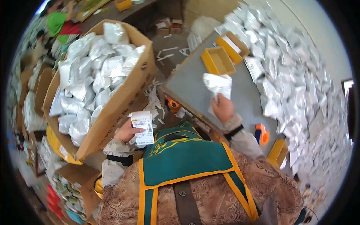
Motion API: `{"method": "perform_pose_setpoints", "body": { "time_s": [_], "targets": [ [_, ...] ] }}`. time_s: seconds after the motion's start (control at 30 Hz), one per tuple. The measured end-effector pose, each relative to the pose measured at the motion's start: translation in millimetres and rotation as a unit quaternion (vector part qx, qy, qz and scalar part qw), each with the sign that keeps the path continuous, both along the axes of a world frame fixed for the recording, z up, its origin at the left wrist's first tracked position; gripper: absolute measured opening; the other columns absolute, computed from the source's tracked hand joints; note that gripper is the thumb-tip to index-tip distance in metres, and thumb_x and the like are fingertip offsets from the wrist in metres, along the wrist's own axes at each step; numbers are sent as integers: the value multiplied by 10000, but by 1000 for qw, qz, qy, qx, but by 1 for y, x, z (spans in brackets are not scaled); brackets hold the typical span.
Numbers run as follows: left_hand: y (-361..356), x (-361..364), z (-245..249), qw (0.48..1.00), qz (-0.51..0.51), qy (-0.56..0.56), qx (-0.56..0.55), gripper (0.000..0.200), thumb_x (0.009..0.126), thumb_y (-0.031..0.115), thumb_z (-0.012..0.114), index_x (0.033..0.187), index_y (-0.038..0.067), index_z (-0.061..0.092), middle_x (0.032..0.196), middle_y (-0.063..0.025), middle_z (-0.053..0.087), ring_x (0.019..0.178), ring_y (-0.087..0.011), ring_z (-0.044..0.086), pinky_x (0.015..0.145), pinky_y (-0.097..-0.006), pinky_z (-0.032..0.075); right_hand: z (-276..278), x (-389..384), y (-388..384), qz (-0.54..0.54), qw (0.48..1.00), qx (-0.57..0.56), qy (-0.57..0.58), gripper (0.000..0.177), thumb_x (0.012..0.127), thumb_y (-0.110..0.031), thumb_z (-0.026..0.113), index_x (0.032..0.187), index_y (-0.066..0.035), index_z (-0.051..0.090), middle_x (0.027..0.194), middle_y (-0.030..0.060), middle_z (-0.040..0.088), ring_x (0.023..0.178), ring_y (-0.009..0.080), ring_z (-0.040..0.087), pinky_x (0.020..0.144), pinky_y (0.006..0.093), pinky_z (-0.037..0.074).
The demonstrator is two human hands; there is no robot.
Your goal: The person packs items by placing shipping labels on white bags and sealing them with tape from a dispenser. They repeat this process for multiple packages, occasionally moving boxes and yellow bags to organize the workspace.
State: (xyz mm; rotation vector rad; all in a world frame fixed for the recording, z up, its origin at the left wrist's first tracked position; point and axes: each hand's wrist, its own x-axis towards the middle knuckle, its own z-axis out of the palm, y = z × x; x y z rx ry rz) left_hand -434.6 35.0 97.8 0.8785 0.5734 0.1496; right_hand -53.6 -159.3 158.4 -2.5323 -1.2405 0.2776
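My left hand (125, 132) is closed on a stack of white printed labels (143, 131), thumb on top, low beside the big carton. Over the grey table (187, 80), my right hand (224, 108) grips a silver foil pouch (218, 82) by its lower end. Just beyond that pouch stands an open yellow box (217, 62), with another yellow-and-brown box (233, 47) against it. Silver pouches (285, 75) are heaped along the table's right side. What the pouch contains is hidden.
A large open carton (120, 112) full of silver pouches stands at the left. An orange tape dispenser (263, 134) and a yellow box (277, 153) lie near my right elbow. Paper strips (153, 101) litter the floor. Another person in a green top (55, 24) is at the far left.
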Motion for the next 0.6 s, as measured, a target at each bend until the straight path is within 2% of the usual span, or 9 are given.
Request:
{"method": "perform_pose_setpoints", "body": {
  "time_s": [0.07,0.13,0.2,0.3,0.4,0.43,0.53,0.57,0.6],
  "targets": [
    [3,23,11,1000,-16,20,-18,514,815,-19,666,1289,34,474,1127,-87,640,1027,-210,636,899,-367,521,-88,4,-13,11,1000,-14,-23,196,825,-208,623,913,-35,598,840,187,642,829,390,621,706,466,494],
    [0,45,23,999,-12,39,-36,463,853,28,662,1278,26,477,1116,-93,645,1021,-195,639,878,-348,531,-101,-3,-8,109,994,20,-19,213,824,-214,637,940,-38,609,837,183,638,881,374,606,759,454,486],
    [0,70,31,998,-24,60,-15,393,905,108,639,1257,16,489,1082,-82,646,971,-174,642,837,-323,535,-92,-21,-1,105,991,83,12,283,828,-265,672,973,-30,613,892,185,633,942,360,581,813,417,483],
    [-4,99,29,998,-26,63,-17,365,946,204,602,1243,15,504,1070,-73,640,933,-148,635,817,-305,527,-40,-43,-6,111,953,145,243,380,825,-292,714,1067,-17,612,917,148,615,951,316,573,844,372,478],
    [-10,132,29,996,-50,74,-8,359,966,237,570,1242,17,505,1082,-72,636,948,-144,627,825,-303,520,-20,-60,-1,109,900,217,361,361,829,-273,726,1056,-13,618,883,119,595,941,263,571,827,332,473],
    [-12,143,33,995,-85,51,-7,371,978,262,547,1244,8,501,1088,-69,635,962,-143,622,837,-304,515,-24,-67,6,73,874,252,408,272,827,-202,720,993,-3,638,873,105,590,903,215,580,776,316,470],
    [-14,162,21,992,-107,37,-63,387,981,276,534,1255,5,496,1095,-70,636,973,-148,623,849,-315,514,-36,-58,21,143,900,238,337,197,834,-163,704,924,3,649,853,98,583,830,183,574,719,319,463],
    [-17,165,19,992,-101,37,-59,375,954,211,580,1261,12,496,1104,-71,636,983,-150,624,855,-314,514,-40,-55,25,134,896,265,330,176,833,-145,699,905,7,647,829,101,566,769,186,561,677,317,450],
    [-20,170,22,993,-105,45,-40,383,940,183,592,1267,10,492,1113,-73,634,981,-155,627,857,-316,515,-34,-52,28,85,877,297,367,167,858,-144,679,902,13,642,786,59,574,720,144,531,661,291,439]
  ]
}}
